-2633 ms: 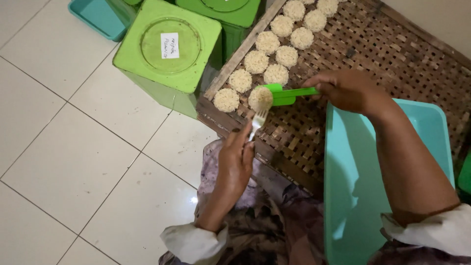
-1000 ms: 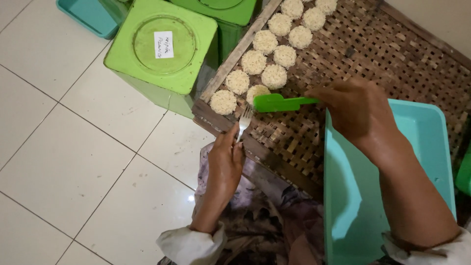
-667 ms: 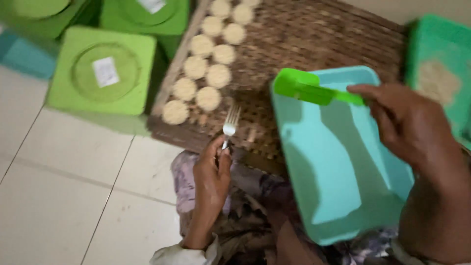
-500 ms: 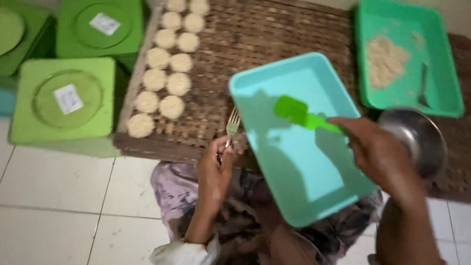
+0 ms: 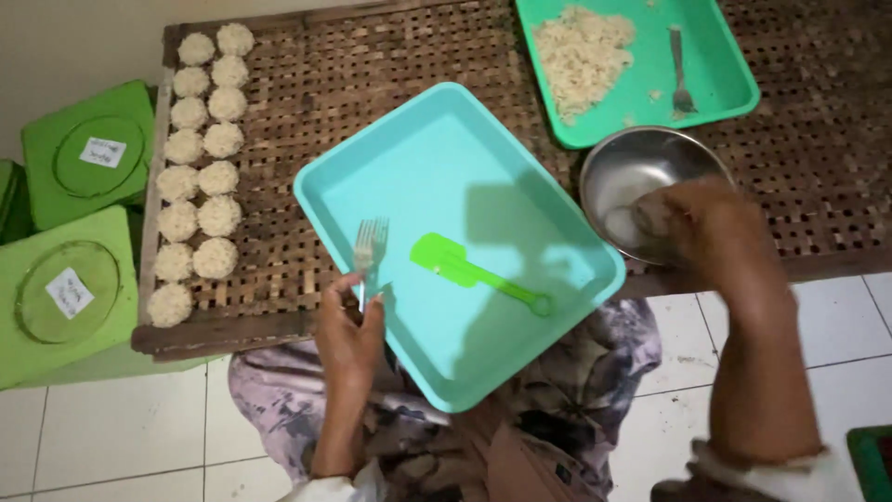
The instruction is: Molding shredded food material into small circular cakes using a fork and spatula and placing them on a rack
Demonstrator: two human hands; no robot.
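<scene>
Seen from above: left hand (image 5: 348, 325) pinching a fork (image 5: 370, 256) upright at the edge of an empty turquoise tray (image 5: 455, 237), green spatula (image 5: 478, 272) lying inside; right hand (image 5: 706, 223), blurred, grip unclear, dipping into a steel bowl (image 5: 641, 186) on the woven counter (image 5: 372, 65), perhaps for wetting.

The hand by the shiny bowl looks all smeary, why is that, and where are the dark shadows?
In the head view, the right hand is blurred over the metal bowl, while the left hand holding the fork looks sharper. A dark shadow falls across the turquoise tray near the green spatula. The bowl's inside shows a soft pale shine.
</scene>
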